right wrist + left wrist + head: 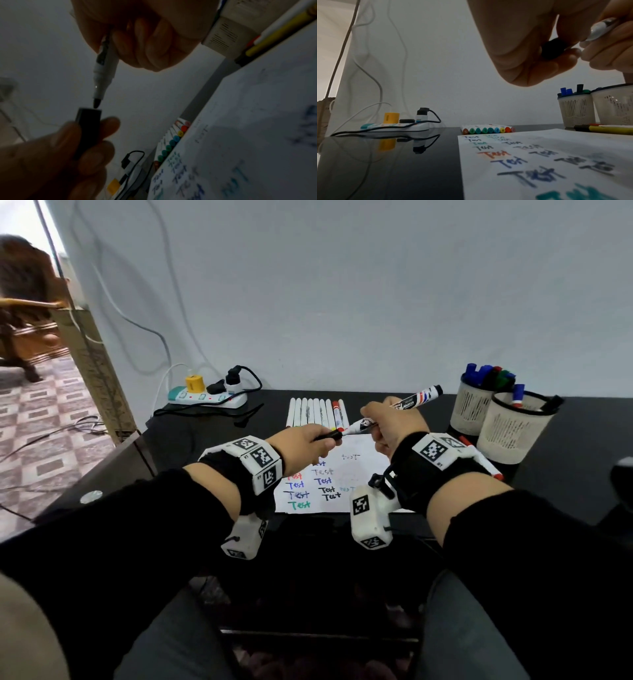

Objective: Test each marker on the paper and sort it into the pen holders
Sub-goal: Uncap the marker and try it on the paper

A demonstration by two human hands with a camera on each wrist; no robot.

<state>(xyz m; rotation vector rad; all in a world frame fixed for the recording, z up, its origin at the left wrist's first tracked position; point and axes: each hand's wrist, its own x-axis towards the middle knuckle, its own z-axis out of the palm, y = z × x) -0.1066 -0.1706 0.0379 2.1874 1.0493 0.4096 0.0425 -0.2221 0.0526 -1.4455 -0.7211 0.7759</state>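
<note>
My right hand (383, 422) grips a white whiteboard marker (416, 400) with a black end, its black tip (97, 103) bare and pointing left. My left hand (308, 441) pinches the black cap (330, 435), whose open end (89, 112) sits right at the tip. Both hands hover above the paper (352, 474), which carries several coloured "Test" words. A row of white markers (317, 412) lies behind the paper. Two mesh pen holders stand at the right: the far one (471, 409) holds several markers, the near one (512, 429) a few.
A power strip (207, 398) with plugs and cables lies at the back left of the black desk (205, 446). A red-capped marker (486, 463) and a yellow marker (607, 129) lie beside the near holder. The wall is close behind.
</note>
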